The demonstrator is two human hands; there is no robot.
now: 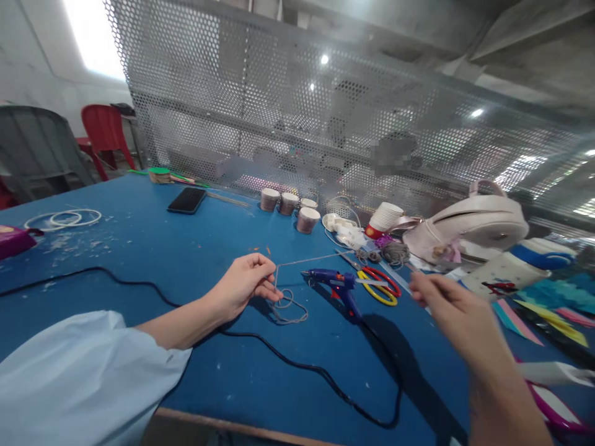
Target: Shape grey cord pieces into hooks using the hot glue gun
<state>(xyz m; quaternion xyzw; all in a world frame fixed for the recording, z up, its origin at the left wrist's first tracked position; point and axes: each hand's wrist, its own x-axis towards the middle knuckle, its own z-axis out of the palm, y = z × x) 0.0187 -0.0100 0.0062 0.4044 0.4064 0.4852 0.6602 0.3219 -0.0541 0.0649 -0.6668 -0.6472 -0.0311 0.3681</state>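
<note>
The left hand (253,279) pinches grey cord (292,321) just below the frame's centre; the right hand (446,303), lower right, is curled and blurred, its hold unclear. Between them on the counter (223,232) lie a blue glue gun (341,284) and red-and-yellow-handled scissors (367,271).

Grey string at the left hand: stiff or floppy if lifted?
Likely floppy: the grey string curls loosely below the left hand. Probably very light, since it looks thin. It may tangle or snag, as its loops overlap close to the blue glue gun.
</note>
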